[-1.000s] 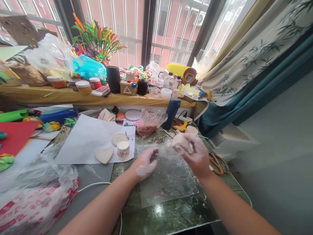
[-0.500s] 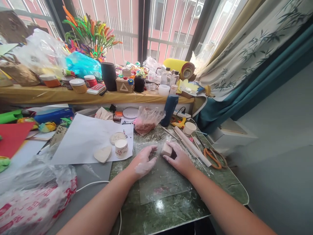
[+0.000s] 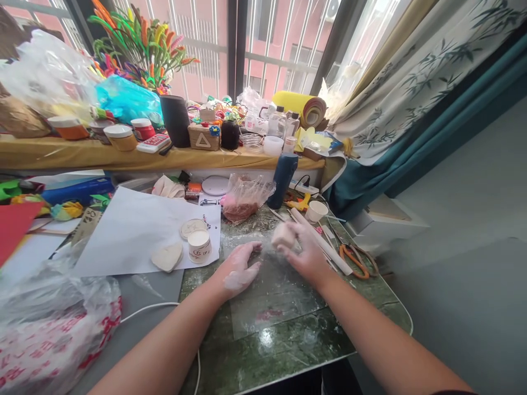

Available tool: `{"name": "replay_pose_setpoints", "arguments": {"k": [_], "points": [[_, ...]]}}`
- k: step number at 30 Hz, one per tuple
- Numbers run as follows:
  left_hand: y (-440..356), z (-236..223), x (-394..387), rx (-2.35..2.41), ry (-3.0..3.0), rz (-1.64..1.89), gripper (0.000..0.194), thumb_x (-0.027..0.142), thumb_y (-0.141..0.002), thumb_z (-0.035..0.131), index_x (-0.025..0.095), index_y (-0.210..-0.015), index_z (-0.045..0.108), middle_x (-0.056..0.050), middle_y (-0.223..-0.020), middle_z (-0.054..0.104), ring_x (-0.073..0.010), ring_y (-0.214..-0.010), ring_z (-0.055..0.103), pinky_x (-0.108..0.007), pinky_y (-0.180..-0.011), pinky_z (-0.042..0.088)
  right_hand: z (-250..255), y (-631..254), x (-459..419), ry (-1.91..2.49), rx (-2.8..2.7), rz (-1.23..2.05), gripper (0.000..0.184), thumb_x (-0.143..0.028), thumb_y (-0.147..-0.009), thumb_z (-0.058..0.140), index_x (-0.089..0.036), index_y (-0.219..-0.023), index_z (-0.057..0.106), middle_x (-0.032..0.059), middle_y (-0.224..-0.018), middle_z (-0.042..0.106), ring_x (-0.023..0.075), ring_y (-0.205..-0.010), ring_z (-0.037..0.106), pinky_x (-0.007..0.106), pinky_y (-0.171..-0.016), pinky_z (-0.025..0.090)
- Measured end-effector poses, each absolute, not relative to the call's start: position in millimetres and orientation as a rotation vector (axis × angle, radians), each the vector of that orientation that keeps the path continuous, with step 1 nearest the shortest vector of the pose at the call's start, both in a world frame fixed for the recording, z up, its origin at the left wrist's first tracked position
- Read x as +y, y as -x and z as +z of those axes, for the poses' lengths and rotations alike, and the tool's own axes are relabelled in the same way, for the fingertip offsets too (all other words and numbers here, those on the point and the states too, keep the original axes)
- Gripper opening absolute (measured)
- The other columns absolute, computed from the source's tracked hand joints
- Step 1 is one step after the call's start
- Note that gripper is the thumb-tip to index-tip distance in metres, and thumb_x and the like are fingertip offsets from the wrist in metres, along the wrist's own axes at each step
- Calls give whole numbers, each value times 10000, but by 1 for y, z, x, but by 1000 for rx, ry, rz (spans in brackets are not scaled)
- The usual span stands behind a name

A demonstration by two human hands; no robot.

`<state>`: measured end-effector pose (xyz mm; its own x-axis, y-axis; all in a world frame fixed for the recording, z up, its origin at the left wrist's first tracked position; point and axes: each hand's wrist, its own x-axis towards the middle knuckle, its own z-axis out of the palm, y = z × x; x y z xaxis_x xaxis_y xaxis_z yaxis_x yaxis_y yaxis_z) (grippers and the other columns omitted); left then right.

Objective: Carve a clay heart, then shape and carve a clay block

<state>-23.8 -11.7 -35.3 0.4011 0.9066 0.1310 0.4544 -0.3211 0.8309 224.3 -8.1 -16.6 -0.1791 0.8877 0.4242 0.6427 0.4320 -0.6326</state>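
Observation:
Between the thumb and fingers of my right hand [image 3: 305, 247] is a pale lump of clay [image 3: 284, 235], blurred by motion and apparently just above the table. My left hand [image 3: 241, 267], smeared with white on its back, rests on the clear plastic sheet [image 3: 272, 296] with thumb and fingers apart and nothing in them. Left of it, a paper cup [image 3: 200, 246] stands on white paper [image 3: 135, 233]. A pale heart-shaped clay piece [image 3: 167, 257] and a round pale disc [image 3: 192, 228] lie beside the cup.
Behind my hands stand a bag of reddish-brown material [image 3: 242, 203] and a dark blue bottle [image 3: 282, 180]. To the right lie a white roller [image 3: 323, 241], orange-handled scissors [image 3: 354, 262] and another paper cup [image 3: 317, 210]. A plastic bag [image 3: 57, 334] fills the front left.
My right hand has raised and tilted the clay lump slightly, blurring it. My left hand keeps its pose. The whole view has shifted a little.

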Motion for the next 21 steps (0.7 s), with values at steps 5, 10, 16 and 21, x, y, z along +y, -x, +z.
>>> {"name": "replay_pose_setpoints", "arguments": {"k": [5,10,16,21], "points": [[25,-35,-12,1166,-1923,795,494,240,-853,656,237,-1344,602,-98,-1316,679,-301,-1279,603,-509,-1159,449,-42,-225,-13,1468,-1946,471,919,-481,-818,768,-258,-1589,322,155,-1550,485,352,-1424,480,574,-1172,401],[24,-32,-13,1190,-1938,760,487,239,-857,645,222,-1341,600,-104,-1322,675,-303,-1287,600,-514,-1159,448,-41,-223,-7,1512,-2064,471,897,-495,-817,770,-242,-1579,368,156,-1532,522,367,-1412,490,596,-1167,395],[23,-24,-17,1187,-1907,788,568,284,-812,728,230,-1362,596,-113,-1345,661,-322,-1285,598,-511,-1145,452,-40,-212,-20,1238,-2265,213,628,-220,-896,653,-276,-1503,503,133,-1458,595,351,-1375,523,596,-1172,393],[22,-24,-21,1204,-1899,758,764,399,-743,829,244,-1435,544,-126,-1392,626,-353,-1313,570,-531,-1152,427,-40,-212,-36,1205,-2327,389,850,-323,-846,713,-251,-1603,333,147,-1538,514,356,-1418,483,582,-1179,401]]}}
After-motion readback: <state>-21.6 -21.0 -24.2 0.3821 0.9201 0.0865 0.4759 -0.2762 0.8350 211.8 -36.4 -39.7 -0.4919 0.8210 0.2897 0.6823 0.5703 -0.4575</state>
